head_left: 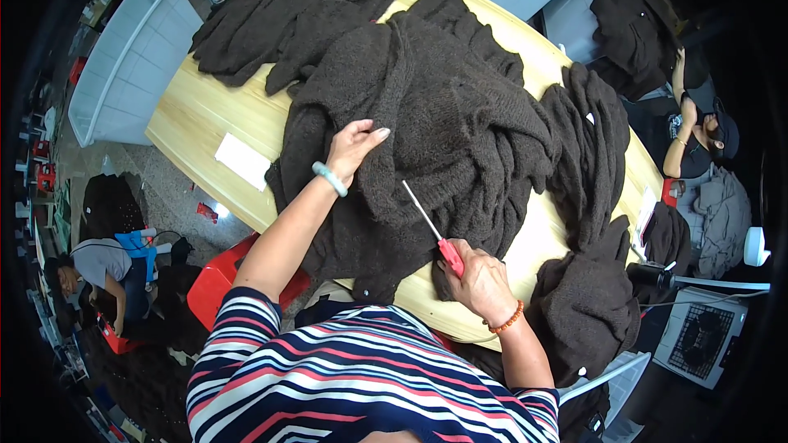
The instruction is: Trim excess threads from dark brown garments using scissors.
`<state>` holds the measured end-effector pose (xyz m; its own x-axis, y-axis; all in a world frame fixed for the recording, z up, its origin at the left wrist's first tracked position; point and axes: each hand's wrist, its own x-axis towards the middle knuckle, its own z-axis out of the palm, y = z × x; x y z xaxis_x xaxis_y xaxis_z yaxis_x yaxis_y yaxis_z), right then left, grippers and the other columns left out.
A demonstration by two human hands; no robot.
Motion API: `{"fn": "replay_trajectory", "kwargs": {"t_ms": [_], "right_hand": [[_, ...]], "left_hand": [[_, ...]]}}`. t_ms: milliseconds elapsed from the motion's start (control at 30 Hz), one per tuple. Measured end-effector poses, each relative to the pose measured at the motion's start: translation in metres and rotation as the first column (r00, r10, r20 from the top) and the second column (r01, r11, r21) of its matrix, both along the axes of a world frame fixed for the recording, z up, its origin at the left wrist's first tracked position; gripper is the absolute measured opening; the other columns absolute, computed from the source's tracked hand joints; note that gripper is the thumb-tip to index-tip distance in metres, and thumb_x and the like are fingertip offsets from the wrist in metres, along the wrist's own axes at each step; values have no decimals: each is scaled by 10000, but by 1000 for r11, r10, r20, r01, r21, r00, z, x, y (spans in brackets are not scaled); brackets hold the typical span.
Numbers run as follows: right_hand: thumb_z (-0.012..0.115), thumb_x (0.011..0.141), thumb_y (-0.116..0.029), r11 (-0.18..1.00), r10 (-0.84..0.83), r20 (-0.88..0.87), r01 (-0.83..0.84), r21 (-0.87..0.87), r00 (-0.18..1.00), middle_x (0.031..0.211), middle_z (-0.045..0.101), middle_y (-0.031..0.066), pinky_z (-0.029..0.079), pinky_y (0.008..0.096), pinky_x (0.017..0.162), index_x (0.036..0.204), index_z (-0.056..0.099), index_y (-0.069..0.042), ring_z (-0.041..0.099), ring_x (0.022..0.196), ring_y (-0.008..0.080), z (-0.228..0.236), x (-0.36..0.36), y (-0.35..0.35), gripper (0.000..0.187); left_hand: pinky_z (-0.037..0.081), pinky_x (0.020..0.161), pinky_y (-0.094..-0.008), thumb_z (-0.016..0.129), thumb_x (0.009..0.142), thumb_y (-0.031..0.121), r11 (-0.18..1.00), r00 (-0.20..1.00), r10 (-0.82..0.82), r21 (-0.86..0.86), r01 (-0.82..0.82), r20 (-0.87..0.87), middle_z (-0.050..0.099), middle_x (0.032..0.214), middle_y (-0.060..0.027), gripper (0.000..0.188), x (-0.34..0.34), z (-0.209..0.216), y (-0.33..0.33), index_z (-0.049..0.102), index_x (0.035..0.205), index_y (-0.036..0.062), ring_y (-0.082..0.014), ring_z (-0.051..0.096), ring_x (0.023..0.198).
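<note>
A large dark brown knitted garment (460, 107) lies crumpled across the middle of the light wooden table (197, 115). My left hand (351, 148), with a pale green bangle at the wrist, rests at its left part, thumb stretched out and apart from the partly bent fingers. In my right hand (484, 279), at the garment's near edge, is a tool with a red handle and a thin straight metal shaft (421, 210). Its tip points up and left over the knit. An orange bead bracelet circles my right wrist.
More dark knits lie at the table's far left (304, 8) and right side (584, 148). A white card (242, 161) lies on the left. White bins (131, 57) and a red stool (222, 275) flank the table. One person works at the right, another at lower left.
</note>
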<state>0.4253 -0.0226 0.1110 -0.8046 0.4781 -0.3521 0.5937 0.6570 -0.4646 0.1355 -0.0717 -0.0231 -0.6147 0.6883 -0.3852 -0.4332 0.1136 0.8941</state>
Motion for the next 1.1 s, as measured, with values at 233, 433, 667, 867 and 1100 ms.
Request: {"fn": "replay_trajectory", "kwargs": {"t_ms": [233, 433, 667, 867, 1100], "right_hand": [[655, 873, -225, 994, -106, -50, 107, 8, 993, 812, 681, 226, 539, 461, 720, 1134, 606, -58, 678, 789, 398, 4, -27, 12, 314], [649, 867, -233, 998, -26, -14, 27, 49, 1000, 723, 659, 226, 537, 462, 665, 1073, 630, -34, 676, 717, 385, 2, -52, 25, 287], [635, 874, -235, 978, 206, 2, -206, -22, 979, 662, 639, 207, 527, 476, 616, 1032, 604, -37, 665, 658, 380, -8, -46, 17, 255], [641, 886, -255, 997, 30, -92, -36, -71, 995, 704, 647, 210, 530, 470, 655, 1111, 601, -68, 663, 695, 393, -2, -41, 19, 295], [643, 889, -263, 982, 173, 2, -172, -84, 985, 699, 652, 204, 532, 463, 634, 1104, 616, -70, 667, 685, 380, 11, -44, 10, 291]], "left_hand": [[510, 771, -218, 663, 910, 20, 986, 997, -80, 147, 76, 17, 691, 914, -39, 83, 4, -24, 11, 665, 984, -17, -84, 641, 813], [513, 754, -222, 646, 924, 21, 982, 993, -11, 189, -12, 118, 680, 904, -19, 43, -1, -50, -15, 651, 966, 13, -82, 633, 807], [492, 771, -206, 680, 908, 37, 974, 988, 58, 208, -88, 146, 641, 891, 19, 77, -4, -42, -29, 638, 973, 35, -52, 592, 809], [483, 840, -215, 617, 963, 87, 935, 975, 108, 314, -166, 193, 639, 958, 18, 97, -12, -9, -26, 603, 1054, 57, -59, 591, 880], [481, 552, -278, 605, 982, 164, 962, 942, 69, 227, -149, 327, 544, 791, 38, 86, 3, -4, -16, 540, 1003, 113, -77, 503, 551]]}}
